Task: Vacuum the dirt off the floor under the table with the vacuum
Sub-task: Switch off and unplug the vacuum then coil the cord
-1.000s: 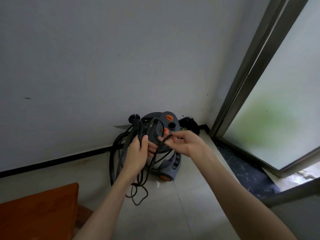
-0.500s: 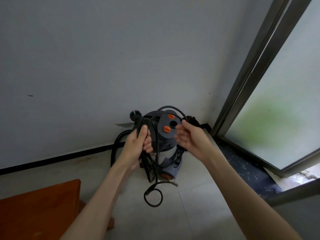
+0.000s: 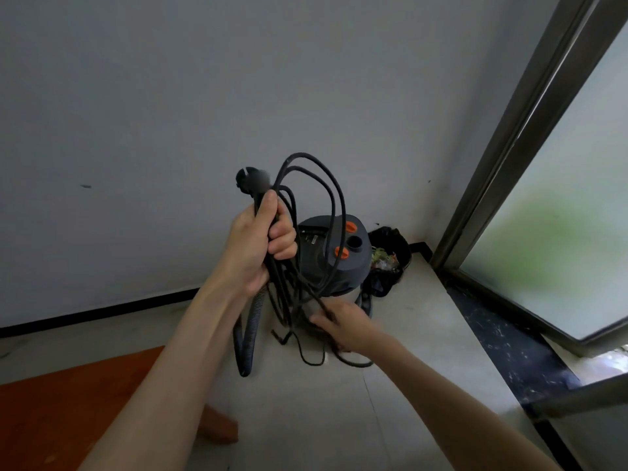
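A grey canister vacuum (image 3: 334, 256) with orange knobs stands on the floor by the wall corner. My left hand (image 3: 258, 246) grips a bundle of its black power cord (image 3: 326, 185) together with the ribbed hose (image 3: 248, 334), raised above the vacuum; the plug (image 3: 249, 180) sticks up over my fist and cord loops arch to the right. My right hand (image 3: 346, 326) is low, in front of the vacuum's base, with its fingers on a strand of cord there. It is blurred, and whether it holds the strand cannot be made out.
A black-lined waste bin (image 3: 389, 256) with rubbish sits in the corner behind the vacuum. A reddish wooden table (image 3: 68, 409) fills the lower left. A glass door with a metal frame (image 3: 530, 137) runs along the right, with a dark threshold strip (image 3: 503, 338) below.
My left hand has lifted the cord bundle and hose higher, so larger loops stand up. My right hand has dropped from beside the vacuum's top to the cord near its base.
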Demonstrator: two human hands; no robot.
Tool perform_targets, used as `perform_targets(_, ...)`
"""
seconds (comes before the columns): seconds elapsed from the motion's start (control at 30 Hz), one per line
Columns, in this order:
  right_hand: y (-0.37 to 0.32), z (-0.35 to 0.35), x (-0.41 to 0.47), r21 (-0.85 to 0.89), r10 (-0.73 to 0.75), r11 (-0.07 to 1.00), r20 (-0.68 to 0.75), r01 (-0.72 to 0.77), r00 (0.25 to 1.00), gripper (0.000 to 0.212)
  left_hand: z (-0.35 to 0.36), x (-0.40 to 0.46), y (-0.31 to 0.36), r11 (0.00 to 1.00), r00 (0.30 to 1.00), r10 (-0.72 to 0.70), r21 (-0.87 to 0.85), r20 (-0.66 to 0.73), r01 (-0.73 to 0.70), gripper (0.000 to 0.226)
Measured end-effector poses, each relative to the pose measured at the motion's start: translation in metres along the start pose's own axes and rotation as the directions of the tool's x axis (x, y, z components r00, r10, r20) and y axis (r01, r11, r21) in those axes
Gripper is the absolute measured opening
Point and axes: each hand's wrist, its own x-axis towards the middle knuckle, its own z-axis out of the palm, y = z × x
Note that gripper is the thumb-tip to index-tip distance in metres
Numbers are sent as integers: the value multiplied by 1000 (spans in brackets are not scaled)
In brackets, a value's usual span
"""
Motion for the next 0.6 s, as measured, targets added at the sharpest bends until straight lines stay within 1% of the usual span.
perform_targets(0.07, 8, -2, -9, -26, 1, 1000, -12, -1, 1000, 32, -10, -1, 5, 1000, 999, 15, -18, -46, -16, 32)
perform_targets(0.13, 22, -3, -21, -105, 17, 994, 29, -14, 999, 40, -22, 0, 10, 999, 994, 27, -26, -103, -30, 33)
perform_targets(0.2, 39, -4, -34, -122, 91, 989, 46, -85, 995, 45, -34, 1, 15, 999, 987, 43, -16, -154, -46, 33)
perform_targets(0.23, 46, -6, -40, -128, 145, 982, 47, -138, 988, 45, -39, 2, 18, 998, 982, 52, -12, -180, -55, 34)
perform_targets(0.3, 57, -6, -48, -233, 211, 954, 64, -191, 975, 36, -46, 3, 22, 998, 972, 66, 3, -223, -68, 35)
perform_targets(0.33, 61, -4, -49, -290, 259, 928, 53, -233, 965, 30, -48, 3, 24, 997, 969, 75, 16, -237, -73, 35)
perform_targets(0.37, 69, -1, -49, -291, 338, 900, -3, -325, 941, 27, -49, 4, 24, 997, 966, 81, 27, -246, -77, 35)
perform_targets(0.4, 75, 1, -50, -246, 435, 866, -64, -436, 898, 29, -50, 5, 25, 996, 964, 86, 33, -251, -80, 35)
perform_targets(0.43, 86, 4, -50, -134, 566, 807, -102, -575, 818, 31, -50, 5, 26, 996, 963, 90, 35, -254, -84, 35)
perform_targets(0.47, 97, 4, -51, 25, 695, 717, -103, -696, 712, 31, -51, 6, 28, 996, 962, 94, 34, -257, -88, 35)
perform_targets(0.5, 111, 5, -55, 215, 815, 575, -71, -789, 575, 28, -52, 6, 30, 995, 960, 99, 31, -260, -94, 35)
perform_targets(0.53, 120, 4, -63, 425, 895, 402, 7, -811, 447, 22, -54, 6, 33, 994, 959, 108, 30, -263, -104, 35)
perform_targets(0.57, 130, 3, -70, 606, 941, 209, 89, -767, 327, 22, -56, 6, 36, 993, 957, 122, 34, -264, -117, 35)
perform_targets(0.6, 136, 3, -81, 738, 957, 33, 172, -674, 236, 25, -58, 6, 39, 991, 954, 134, 46, -269, -127, 36)
